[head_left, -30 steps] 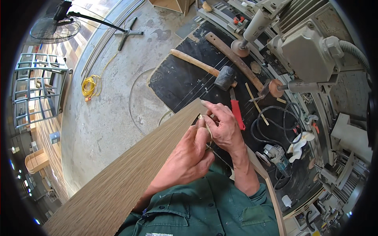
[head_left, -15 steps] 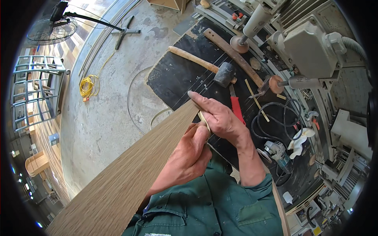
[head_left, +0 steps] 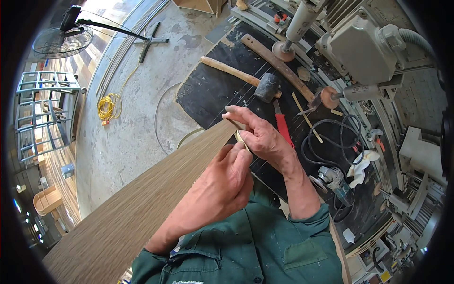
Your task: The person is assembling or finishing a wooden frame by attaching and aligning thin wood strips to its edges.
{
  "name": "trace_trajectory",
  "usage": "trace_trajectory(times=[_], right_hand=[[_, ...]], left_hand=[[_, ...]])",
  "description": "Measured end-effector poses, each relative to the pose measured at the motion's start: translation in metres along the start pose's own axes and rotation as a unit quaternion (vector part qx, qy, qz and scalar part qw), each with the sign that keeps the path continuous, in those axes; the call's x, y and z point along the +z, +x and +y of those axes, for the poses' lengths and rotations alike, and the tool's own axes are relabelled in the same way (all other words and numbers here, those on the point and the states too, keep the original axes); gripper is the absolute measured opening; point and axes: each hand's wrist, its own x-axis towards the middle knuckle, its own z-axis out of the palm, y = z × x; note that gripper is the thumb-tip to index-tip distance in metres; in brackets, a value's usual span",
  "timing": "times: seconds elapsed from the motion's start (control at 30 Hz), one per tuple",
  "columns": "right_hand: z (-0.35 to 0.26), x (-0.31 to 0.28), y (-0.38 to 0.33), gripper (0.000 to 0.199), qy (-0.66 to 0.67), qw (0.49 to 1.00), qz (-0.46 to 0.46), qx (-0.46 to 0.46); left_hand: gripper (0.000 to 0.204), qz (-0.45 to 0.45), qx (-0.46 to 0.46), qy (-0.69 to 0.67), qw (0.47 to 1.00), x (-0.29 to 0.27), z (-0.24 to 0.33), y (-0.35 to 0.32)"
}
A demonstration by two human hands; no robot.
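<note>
We see a grey concrete floor [head_left: 135, 142] filling much of the left side, and in front of it a long, flat, brown wood-grained board [head_left: 151, 194] slanting from the lower left up to our hands near the middle. Past the board's far end lies a scuffed black work surface with pale drawn lines [head_left: 203, 90]. At the upper left we have a black pedestal fan with a round wire cage [head_left: 62, 41]. On the black surface rest a black-headed mallet with a pale wooden handle [head_left: 267, 88] and, lower right, a teal-and-silver angle grinder [head_left: 336, 185] near a crumpled white cloth [head_left: 362, 165]. Our left hand [head_left: 227, 177] has thumb and fingertips pinched together by the board's edge; our right hand [head_left: 261, 136] has its index finger reaching over the board's end, and we cannot tell whether it grips. Beside it lies a red-handled knife [head_left: 283, 127]. Smallest, the thin, narrow, pale yellow strip [head_left: 238, 137] is at the board's end corner, clamped in our left fingers, our right thumb against it
</note>
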Motion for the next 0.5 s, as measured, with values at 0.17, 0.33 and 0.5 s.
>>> trace_trajectory(times=[0.17,0.33,0.5], right_hand=[[0.01,0.0,-0.004,0.06,-0.072,0.995,-0.021,-0.067],[-0.001,0.01,-0.002,0.057,-0.094,0.99,-0.02,-0.103],[0.003,0.014,-0.004,0.056,-0.187,0.974,0.006,-0.127]], left_hand=[[0.023,0.004,0.008,0.002,1.0,0.008,0.008,-0.003],[0.021,-0.005,-0.023,0.015,1.0,0.004,0.009,-0.009],[0.018,-0.019,-0.033,0.024,0.999,-0.004,0.01,-0.015]])
